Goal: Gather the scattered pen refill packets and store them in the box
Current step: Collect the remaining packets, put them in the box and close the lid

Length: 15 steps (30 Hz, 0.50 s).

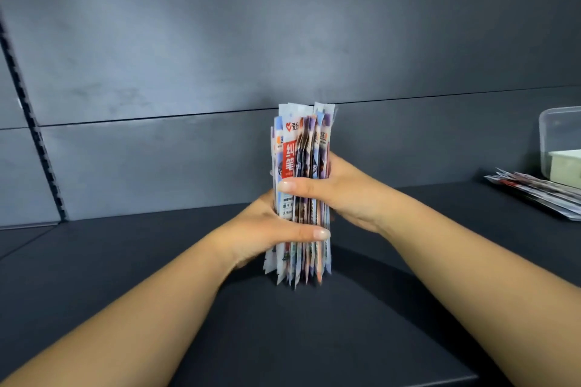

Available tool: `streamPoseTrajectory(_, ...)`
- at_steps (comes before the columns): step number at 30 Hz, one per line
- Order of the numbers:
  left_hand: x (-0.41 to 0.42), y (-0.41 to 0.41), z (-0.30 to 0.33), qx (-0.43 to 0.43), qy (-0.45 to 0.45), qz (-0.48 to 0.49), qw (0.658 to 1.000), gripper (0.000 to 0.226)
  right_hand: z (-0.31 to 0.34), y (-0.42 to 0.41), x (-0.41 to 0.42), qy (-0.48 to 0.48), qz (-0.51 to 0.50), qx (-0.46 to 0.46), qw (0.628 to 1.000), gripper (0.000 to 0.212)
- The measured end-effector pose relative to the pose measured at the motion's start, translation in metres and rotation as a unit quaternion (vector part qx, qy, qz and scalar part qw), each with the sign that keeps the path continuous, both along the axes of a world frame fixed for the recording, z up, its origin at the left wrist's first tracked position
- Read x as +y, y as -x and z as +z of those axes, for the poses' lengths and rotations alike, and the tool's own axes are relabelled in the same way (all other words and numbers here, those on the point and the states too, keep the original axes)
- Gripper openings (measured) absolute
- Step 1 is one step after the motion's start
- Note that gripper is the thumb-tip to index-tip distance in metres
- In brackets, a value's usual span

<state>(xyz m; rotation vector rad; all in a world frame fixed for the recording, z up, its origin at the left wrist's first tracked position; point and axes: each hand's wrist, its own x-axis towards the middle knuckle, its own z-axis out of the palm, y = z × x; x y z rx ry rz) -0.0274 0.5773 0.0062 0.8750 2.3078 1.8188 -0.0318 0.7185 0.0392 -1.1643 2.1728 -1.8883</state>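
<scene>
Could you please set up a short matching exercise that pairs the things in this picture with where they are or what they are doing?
Things:
1. bundle of packets
2. loose packets
3. clear box
4. left hand

Places or states:
A. at the far right edge, against the back wall
B. lying flat on the dark surface, in front of the box
C. held upright, lower ends on the dark surface
D. grips the bundle low down, thumb across its front

Pairs: 1-C, 2-B, 3-A, 4-D. The right hand grips the bundle higher up.
</scene>
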Motion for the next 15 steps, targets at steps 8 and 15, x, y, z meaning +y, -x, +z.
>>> streamPoseTrajectory(8,0.018,0.002,-0.013,0.027,-0.038,0.062,0.997,0.040,-0.006,0.006,0.002,-0.061,-0.102,-0.024,0.993,0.083)
streamPoseTrajectory(15,0.022,-0.001,-0.005,0.050,-0.047,0.031,0.997,0.042,-0.003,0.006,0.003,0.028,-0.098,-0.043,0.994,0.020)
